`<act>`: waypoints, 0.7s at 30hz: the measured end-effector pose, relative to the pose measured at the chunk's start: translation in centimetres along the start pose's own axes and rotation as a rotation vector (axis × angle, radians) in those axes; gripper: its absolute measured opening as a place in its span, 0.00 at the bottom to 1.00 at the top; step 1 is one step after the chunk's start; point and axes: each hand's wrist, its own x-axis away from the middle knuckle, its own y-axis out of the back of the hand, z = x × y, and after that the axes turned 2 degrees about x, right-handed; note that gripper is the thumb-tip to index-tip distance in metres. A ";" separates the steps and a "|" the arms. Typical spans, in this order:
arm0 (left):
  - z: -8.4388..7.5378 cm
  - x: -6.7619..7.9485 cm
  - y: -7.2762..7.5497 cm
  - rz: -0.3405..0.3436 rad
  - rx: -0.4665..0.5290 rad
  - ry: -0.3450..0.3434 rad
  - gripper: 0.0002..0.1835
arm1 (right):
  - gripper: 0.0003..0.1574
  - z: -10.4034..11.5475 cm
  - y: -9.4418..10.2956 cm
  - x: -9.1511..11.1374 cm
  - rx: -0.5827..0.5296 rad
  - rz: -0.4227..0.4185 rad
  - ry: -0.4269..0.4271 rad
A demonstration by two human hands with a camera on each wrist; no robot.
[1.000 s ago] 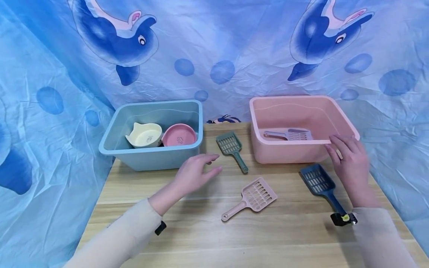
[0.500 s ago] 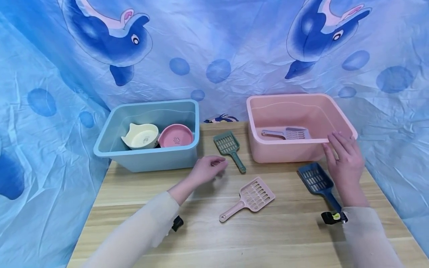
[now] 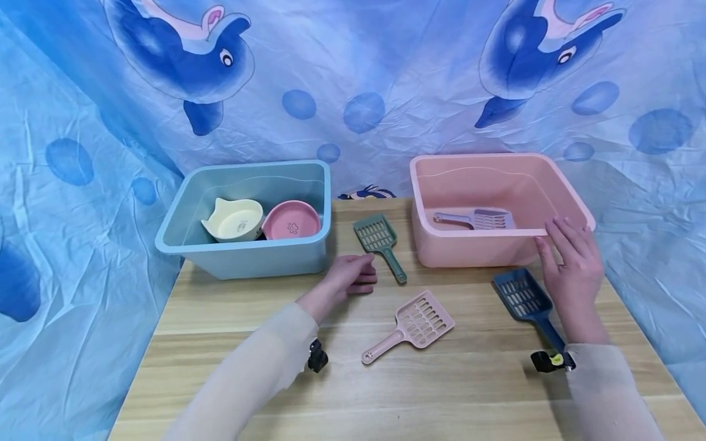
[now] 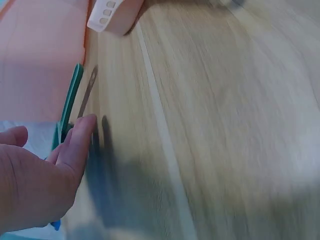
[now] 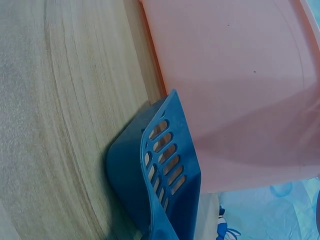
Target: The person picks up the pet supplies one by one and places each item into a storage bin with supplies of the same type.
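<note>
My left hand [image 3: 347, 275] is just left of a green litter scoop [image 3: 394, 264] on the table, its fingertips close to the scoop's handle. In the left wrist view the thumb is apart from the outstretched fingers beside that scoop [image 4: 71, 95]. My right hand [image 3: 576, 275] rests on the front right rim of a pink litter box [image 3: 474, 252], fingers straight over the edge and thumb low on the outside. A lavender scoop [image 3: 453, 218] lies inside this box. Below the right hand lies a dark blue scoop [image 3: 548, 332], also large in the right wrist view, where the hand is hidden.
A blue litter box [image 3: 265, 262] stands at the back left, holding a cream cat-eared bowl [image 3: 237, 223] and a pink bowl [image 3: 292, 220]. On the wooden table [image 3: 419, 398] a pale pink scoop [image 3: 383, 347] lies near the middle. A dolphin-print cloth [image 3: 386, 61] hangs behind.
My left hand has moved right and lower, toward the green scoop's handle. The right hand stays on the pink box's rim, and the scoops have not moved.
</note>
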 end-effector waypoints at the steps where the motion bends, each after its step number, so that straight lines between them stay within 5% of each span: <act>1: 0.1 -0.2 -0.2 0.001 0.028 0.009 0.26 | 0.25 0.0 0.0 0.0 -0.001 -0.004 0.001; 21: 1.5 -2.4 -4.7 -0.049 0.246 -0.009 0.18 | 0.26 0.2 0.0 0.1 -0.007 0.000 -0.041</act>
